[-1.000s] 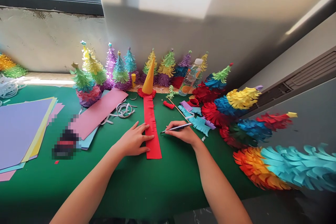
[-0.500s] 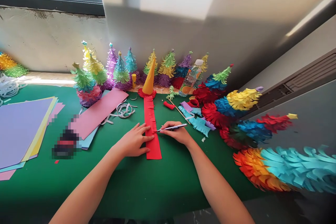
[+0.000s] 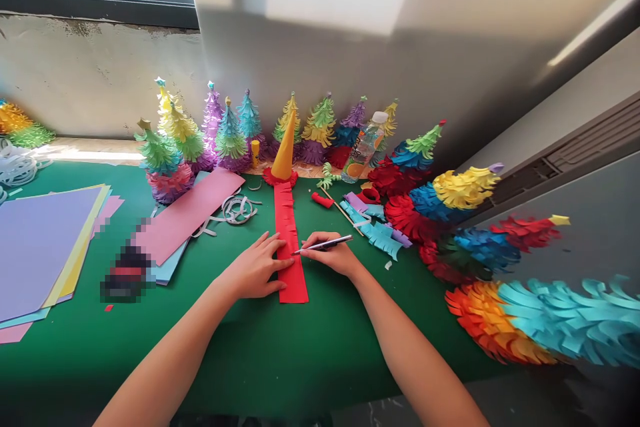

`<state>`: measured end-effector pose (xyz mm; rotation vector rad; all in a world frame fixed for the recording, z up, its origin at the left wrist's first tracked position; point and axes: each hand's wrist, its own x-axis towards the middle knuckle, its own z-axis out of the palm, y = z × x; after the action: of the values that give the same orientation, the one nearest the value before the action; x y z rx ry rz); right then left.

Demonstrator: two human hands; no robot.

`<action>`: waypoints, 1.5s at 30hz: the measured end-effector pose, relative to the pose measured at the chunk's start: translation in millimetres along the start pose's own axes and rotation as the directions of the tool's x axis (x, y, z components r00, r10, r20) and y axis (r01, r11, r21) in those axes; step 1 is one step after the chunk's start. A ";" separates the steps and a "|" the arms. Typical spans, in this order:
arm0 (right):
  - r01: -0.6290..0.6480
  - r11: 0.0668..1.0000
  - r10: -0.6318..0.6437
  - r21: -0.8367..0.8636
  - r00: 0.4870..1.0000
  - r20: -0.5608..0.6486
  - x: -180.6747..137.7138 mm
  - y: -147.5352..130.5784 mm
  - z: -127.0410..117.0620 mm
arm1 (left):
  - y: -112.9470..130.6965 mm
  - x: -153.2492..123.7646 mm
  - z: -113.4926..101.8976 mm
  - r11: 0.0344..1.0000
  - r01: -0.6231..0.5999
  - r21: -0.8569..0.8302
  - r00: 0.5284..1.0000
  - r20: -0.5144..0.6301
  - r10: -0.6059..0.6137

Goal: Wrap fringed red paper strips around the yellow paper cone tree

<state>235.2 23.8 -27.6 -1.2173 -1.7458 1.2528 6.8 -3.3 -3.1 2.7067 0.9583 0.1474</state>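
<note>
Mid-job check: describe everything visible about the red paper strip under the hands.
The red paper strip is long, narrow and matte, lying flat on the green table, running away from the person toward the yellow cone. Its far half is slit into fringe; the near end is uncut. The left hand presses flat on it, and the pen in the right hand touches its right edge.

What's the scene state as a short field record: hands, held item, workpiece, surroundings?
left hand: open, flat on red paper strip
right hand: grips pen, tip on the strip's right edge
strip: flat on green table, far part fringed, far end at orange cone
nearby: pink sheet to the left, paper trees by the wall, bottle
</note>
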 end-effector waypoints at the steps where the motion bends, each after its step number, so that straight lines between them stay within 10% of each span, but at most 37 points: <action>1: 0.001 1.000 -0.001 -0.007 1.000 0.006 -0.1 -0.2 0.8 | -0.1 0.2 0.2 1.000 -0.008 0.001 1.000 -0.003 0.008; 25: 0.183 0.973 -0.171 -0.138 0.980 0.098 -1.3 -3.9 -0.6 | 0.2 0.2 -2.1 1.000 -0.004 -0.022 0.999 0.032 0.005; 33: 0.087 0.989 -0.076 -0.116 0.993 0.089 -12.6 -0.1 -30.9 | 1.5 0.0 -4.9 1.000 0.013 -0.019 0.999 0.047 -0.012; 45: 0.020 0.999 -0.018 -0.032 0.997 0.076 -4.1 2.9 -11.9 | 0.1 -2.5 -1.0 1.000 -0.011 -0.014 1.000 0.027 0.012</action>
<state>248.0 24.2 -26.5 -1.1827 -1.8345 1.2787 4.7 -4.7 -2.1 2.6953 0.9309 0.1188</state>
